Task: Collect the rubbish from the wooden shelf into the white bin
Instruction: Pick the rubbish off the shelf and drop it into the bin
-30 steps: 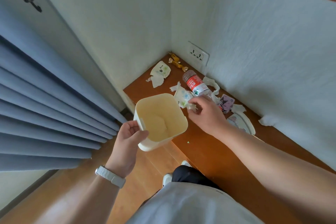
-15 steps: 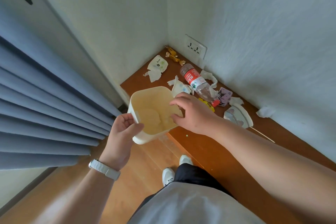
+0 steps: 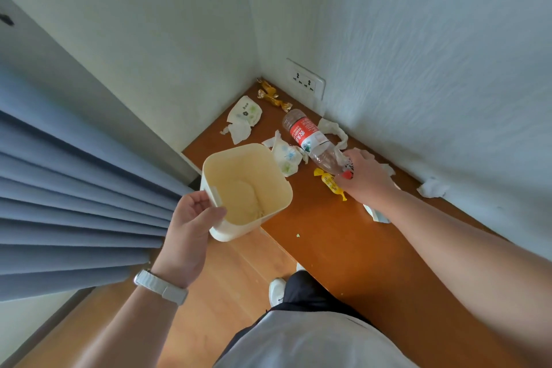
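Observation:
The white bin point(image 3: 224, 169) hangs tilted at the wooden shelf's point(image 3: 343, 251) left edge, and my left hand point(image 3: 191, 221) grips its rim. A little crumpled paper lies at its bottom. A clear plastic bottle point(image 3: 304, 133) with a red label lies on the shelf. My right hand point(image 3: 366, 179) is curled around its red-capped end. Around it lie a yellow sweet wrapper point(image 3: 330, 184), a printed white wrapper point(image 3: 286, 155), another white wrapper point(image 3: 243, 118), gold wrappers point(image 3: 271, 95) in the corner and a twisted tissue point(image 3: 334, 131).
White walls close the shelf at the back and right, with a socket point(image 3: 304, 81) low in the corner. A crumpled tissue point(image 3: 431, 188) lies against the right wall and a paper scrap point(image 3: 376, 213) under my forearm. Blue curtains point(image 3: 74, 203) hang at left over the wooden floor point(image 3: 239, 263).
My right hand dropped a scrap into the bin, then moved right onto the bottle's cap end. The left hand keeps holding the bin at the shelf edge.

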